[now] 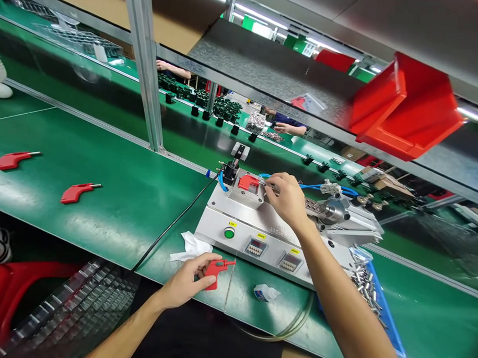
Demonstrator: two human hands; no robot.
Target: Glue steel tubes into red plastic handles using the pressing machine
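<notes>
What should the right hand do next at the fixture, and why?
Probably line up the small metal piece pinched in the right hand with the red plastic part seated on the fixture. The piece sits close to that part's edge, and the red part on the belt shows a metal tip.

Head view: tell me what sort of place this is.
Probably a factory assembly line: a long green-topped workbench, a pneumatic press fixture with digital counters, and a blue tray of metal pins.
</notes>
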